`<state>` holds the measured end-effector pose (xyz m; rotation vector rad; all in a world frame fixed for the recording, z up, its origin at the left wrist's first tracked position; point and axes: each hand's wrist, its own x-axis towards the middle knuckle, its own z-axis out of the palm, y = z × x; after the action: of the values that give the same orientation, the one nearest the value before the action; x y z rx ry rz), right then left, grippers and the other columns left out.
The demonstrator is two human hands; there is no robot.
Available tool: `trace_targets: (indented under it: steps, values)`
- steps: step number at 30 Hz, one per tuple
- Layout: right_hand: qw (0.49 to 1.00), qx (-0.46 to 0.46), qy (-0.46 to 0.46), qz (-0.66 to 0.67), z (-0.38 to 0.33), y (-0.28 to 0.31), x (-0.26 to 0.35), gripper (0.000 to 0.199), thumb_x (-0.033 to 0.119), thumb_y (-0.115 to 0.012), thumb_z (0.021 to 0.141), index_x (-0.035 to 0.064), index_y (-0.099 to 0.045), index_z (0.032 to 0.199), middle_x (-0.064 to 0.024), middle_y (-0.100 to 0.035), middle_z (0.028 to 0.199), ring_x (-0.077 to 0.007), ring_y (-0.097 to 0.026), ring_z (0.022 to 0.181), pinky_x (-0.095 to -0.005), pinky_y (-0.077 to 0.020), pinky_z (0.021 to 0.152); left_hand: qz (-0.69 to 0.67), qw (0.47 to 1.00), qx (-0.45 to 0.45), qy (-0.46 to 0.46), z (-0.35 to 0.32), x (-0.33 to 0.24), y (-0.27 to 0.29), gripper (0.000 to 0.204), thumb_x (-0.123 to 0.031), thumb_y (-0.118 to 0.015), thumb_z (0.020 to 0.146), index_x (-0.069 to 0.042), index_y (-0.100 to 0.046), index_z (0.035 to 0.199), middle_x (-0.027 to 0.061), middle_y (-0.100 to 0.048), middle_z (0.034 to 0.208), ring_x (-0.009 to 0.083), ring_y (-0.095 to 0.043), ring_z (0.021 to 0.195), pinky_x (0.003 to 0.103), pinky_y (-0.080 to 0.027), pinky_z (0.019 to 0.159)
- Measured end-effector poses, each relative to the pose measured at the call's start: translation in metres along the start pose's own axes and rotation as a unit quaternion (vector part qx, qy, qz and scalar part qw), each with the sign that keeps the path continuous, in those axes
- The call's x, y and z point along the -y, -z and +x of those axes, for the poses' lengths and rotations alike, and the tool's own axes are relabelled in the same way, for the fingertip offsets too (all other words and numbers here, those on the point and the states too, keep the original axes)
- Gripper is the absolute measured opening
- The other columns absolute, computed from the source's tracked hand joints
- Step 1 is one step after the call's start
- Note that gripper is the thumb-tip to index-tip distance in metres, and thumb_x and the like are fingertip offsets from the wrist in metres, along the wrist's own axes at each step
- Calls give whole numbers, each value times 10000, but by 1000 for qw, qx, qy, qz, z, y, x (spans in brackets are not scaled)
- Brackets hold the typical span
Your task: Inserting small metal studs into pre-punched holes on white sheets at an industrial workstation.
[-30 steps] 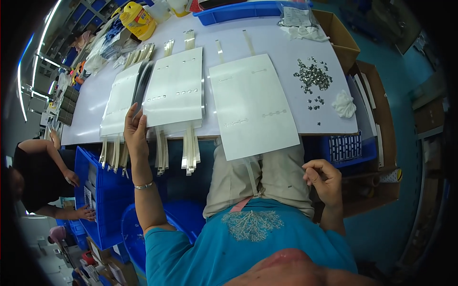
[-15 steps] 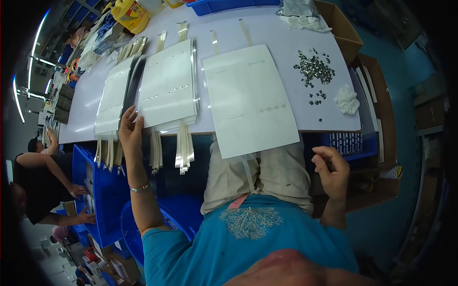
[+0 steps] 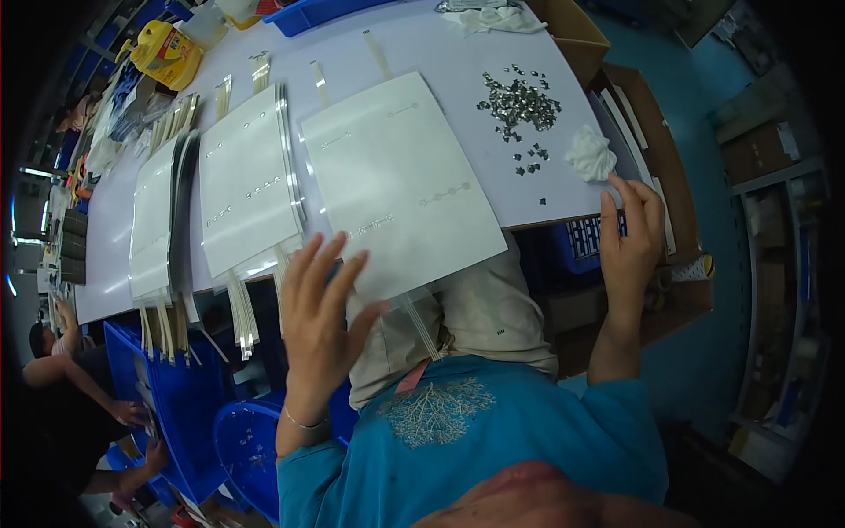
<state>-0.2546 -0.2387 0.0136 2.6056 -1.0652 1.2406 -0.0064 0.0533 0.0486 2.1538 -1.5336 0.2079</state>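
Note:
A large white sheet panel point(image 3: 405, 185) with small metal pieces along faint printed lines lies at the table's front edge, its near end jutting over my lap. A flat striped ribbon tail point(image 3: 418, 326) hangs from it. My left hand point(image 3: 321, 321) hovers at the panel's near left corner with fingers spread, holding nothing. My right hand point(image 3: 634, 233) is raised beyond the front right table edge, fingers apart and nothing seen between them. Its fingertips are just beside a crumpled white cloth point(image 3: 590, 155); I cannot tell whether they touch. Small shiny metal pieces point(image 3: 519, 107) lie in a loose pile behind the cloth.
Left of the panel lie two stacks of similar panels, a nearer stack point(image 3: 251, 180) and a farther stack point(image 3: 154, 220), with ribbon tails over the edge. A yellow jug point(image 3: 165, 57) and blue tray point(image 3: 321, 12) stand at the back. Blue bins point(image 3: 180, 409) are below left, where another person works.
My left hand has left the middle panel stack and moved right to the large panel's corner, fingers spreading. My right hand has risen toward the white cloth. The view has shifted right.

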Motion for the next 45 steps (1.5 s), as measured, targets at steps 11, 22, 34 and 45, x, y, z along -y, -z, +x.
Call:
trace_targets:
  steps: [11,22,34,45]
  values:
    - [981,99,14,164,2,2,29,264,33,-811,921,28,-798,1184,-98,-703,1089,-261,-681,934,-364,-551,796,-45,993,98,-42,35,-17,-45,965,-108,-920,714,-230,-531,1588,102,-523,1625,382,-416,1561,585,-316,1292]
    - [969,178,151,83,15,3,36,235,32,-799,916,31,-810,1151,-61,-726,1056,-223,-668,921,-366,-554,729,-53,992,100,-49,39,-13,-47,1023,-328,-958,676,-229,-521,1595,98,-495,1649,390,-394,1571,600,-307,1293]
    - [926,200,185,260,32,-31,115,345,15,-757,917,37,-784,1260,-163,-685,1342,-347,-653,1190,-435,-550,973,-141,986,-55,74,19,18,-48,816,-168,-864,880,-31,-469,1581,192,-558,1571,438,-510,1477,554,-445,1187]
    - [905,234,258,245,26,-69,164,374,66,-786,877,56,-791,1251,-165,-640,1442,-371,-578,1362,-525,-478,1108,-121,989,-73,50,17,23,-52,879,-211,-881,852,7,-452,1587,170,-605,1529,395,-574,1417,533,-443,1191]
